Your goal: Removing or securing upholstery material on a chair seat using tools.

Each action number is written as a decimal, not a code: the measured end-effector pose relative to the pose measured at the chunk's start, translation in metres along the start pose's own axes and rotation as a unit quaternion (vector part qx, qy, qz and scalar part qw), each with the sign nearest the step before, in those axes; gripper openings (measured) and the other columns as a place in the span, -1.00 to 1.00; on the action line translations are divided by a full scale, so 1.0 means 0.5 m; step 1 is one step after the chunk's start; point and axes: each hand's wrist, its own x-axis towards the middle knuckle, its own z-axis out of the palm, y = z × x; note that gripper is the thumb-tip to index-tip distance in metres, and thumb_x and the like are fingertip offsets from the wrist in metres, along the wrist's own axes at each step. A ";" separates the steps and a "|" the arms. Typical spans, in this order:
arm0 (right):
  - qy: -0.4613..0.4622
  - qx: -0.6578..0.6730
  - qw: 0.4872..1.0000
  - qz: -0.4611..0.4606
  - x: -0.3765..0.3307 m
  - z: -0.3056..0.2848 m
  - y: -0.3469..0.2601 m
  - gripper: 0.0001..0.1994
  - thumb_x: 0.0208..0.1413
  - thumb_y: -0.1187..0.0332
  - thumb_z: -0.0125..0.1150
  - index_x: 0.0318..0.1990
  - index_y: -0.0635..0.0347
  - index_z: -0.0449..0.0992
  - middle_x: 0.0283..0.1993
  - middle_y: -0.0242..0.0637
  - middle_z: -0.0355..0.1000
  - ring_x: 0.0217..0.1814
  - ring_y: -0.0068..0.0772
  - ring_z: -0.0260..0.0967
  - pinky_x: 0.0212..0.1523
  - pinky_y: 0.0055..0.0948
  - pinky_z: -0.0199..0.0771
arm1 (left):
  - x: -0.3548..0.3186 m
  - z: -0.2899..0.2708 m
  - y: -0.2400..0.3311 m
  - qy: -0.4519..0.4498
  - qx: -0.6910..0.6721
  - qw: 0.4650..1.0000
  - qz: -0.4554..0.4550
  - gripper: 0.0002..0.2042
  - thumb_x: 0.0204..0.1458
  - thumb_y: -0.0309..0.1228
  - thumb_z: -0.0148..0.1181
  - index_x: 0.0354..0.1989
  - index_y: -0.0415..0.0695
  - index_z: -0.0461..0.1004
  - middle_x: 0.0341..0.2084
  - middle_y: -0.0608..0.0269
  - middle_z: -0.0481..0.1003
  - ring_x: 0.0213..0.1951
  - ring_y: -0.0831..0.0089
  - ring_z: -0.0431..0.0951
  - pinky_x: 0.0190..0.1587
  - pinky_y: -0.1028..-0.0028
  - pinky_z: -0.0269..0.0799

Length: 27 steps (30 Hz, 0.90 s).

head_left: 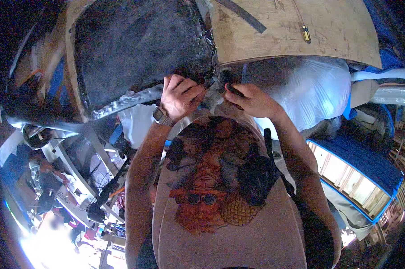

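A large dark panel (142, 49), apparently covered in black cloth or sheeting, lies in front of me with a ragged right edge. At its lower right corner my left hand (182, 96) is closed, fingers curled at the edge of the black covering. What exactly its fingertips pinch is hidden. My right hand (252, 99) is wrapped round a dark hand tool (231, 86) with a bit of red on it, just right of that corner. The tool's kind cannot be made out. A gap separates the two hands.
Beyond my right hand is a plywood board (274, 40), carrying a yellow-and-black screwdriver (306, 34) and a dark flat strip (242, 15). Beneath it sits a plastic-wrapped bundle (321, 89). A blue-edged wooden frame (350, 179) stands at right; clutter fills the lower left.
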 end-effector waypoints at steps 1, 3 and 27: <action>0.011 -0.143 0.988 -0.062 0.004 -0.003 0.004 -0.71 0.16 0.21 0.03 -0.18 0.30 0.41 -0.39 -0.11 0.43 -0.36 -0.27 0.43 -0.36 -0.35 0.37 | 0.002 0.001 0.000 0.002 -0.003 1.000 0.000 -0.83 -0.32 -0.35 0.34 -0.47 0.09 0.53 -0.51 0.52 0.41 -0.34 0.37 0.35 -0.28 0.29 0.22; -0.030 -0.137 0.989 -0.042 0.023 -0.040 -0.047 -0.68 0.16 0.17 0.01 -0.19 0.31 0.42 -0.42 -0.05 0.42 -0.38 -0.19 0.43 -0.37 -0.30 0.36 | 0.000 -0.006 0.002 -0.011 -0.011 1.000 -0.023 -0.82 -0.33 -0.38 0.32 -0.47 0.08 0.52 -0.42 0.48 0.42 -0.29 0.34 0.35 -0.26 0.26 0.22; 0.182 -0.103 0.978 0.002 0.053 0.088 0.011 -0.69 0.09 0.17 0.11 -0.47 0.29 0.42 -0.52 0.05 0.39 -0.50 0.19 0.35 -0.50 -0.13 0.33 | 0.075 -0.073 -0.097 -0.192 -0.086 0.977 0.029 -0.93 -0.27 -0.32 0.34 -0.60 0.13 0.54 0.07 0.37 0.32 0.22 0.21 0.17 0.25 -0.20 -0.36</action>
